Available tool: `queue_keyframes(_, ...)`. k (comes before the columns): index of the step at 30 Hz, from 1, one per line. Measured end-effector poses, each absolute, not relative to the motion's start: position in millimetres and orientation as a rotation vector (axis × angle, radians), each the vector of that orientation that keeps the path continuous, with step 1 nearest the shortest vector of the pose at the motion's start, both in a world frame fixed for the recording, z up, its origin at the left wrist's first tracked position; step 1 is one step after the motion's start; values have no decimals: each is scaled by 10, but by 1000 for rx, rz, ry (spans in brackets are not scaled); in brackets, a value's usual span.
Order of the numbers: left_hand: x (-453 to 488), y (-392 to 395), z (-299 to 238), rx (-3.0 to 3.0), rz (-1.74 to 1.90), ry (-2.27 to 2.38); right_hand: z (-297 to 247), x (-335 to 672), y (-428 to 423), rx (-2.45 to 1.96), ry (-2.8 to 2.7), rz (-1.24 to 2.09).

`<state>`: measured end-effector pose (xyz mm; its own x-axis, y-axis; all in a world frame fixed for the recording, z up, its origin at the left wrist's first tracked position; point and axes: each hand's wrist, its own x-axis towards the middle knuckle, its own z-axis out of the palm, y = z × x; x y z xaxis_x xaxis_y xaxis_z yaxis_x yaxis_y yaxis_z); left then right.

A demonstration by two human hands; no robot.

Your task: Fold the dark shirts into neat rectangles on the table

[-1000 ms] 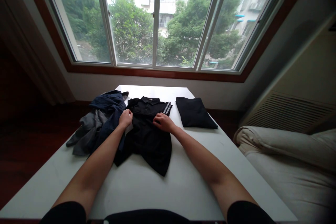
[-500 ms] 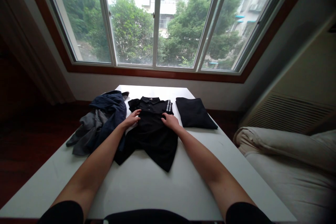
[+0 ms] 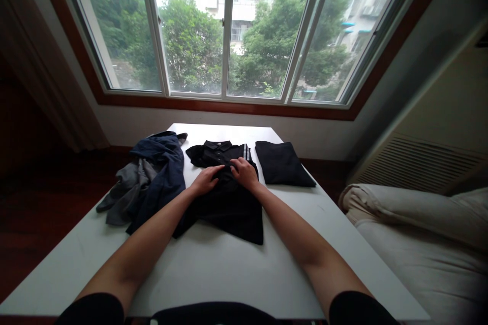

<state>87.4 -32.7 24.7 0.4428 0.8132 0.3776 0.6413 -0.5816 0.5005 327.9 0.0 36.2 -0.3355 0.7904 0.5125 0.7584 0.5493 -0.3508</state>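
Note:
A black polo shirt (image 3: 224, 203) with white sleeve stripes lies flat on the white table (image 3: 213, 274), collar toward the window. My left hand (image 3: 206, 180) rests on its chest with fingers stretched out flat. My right hand (image 3: 244, 172) lies beside it on the upper chest, fingers spread and slightly curled against the cloth. The two hands nearly touch near the shirt's middle.
A heap of dark blue and grey clothes (image 3: 147, 177) lies at the table's left. A folded black garment (image 3: 282, 162) sits at the right rear. A pale cushioned sofa (image 3: 419, 233) stands to the right, a wide window (image 3: 229, 30) ahead.
Both hands slid inward from the shirt's sides to its chest. The shirt's lower hem now lies straighter and further to the right.

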Motion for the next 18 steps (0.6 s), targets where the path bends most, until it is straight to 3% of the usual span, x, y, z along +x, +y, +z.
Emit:
queue_keyframes(6, 904, -336, 184, 2404, 756, 1622, 45, 3030, 94, -1131, -2065, 395)
queue_keyframes(10, 849, -321, 182, 2332, 578, 1986, -94, 3057, 155, -1311, -2164, 368)
queue_keyframes(18, 859, -335, 221, 2458, 467, 1920, 45, 3379, 341, -1648, -2087, 277)
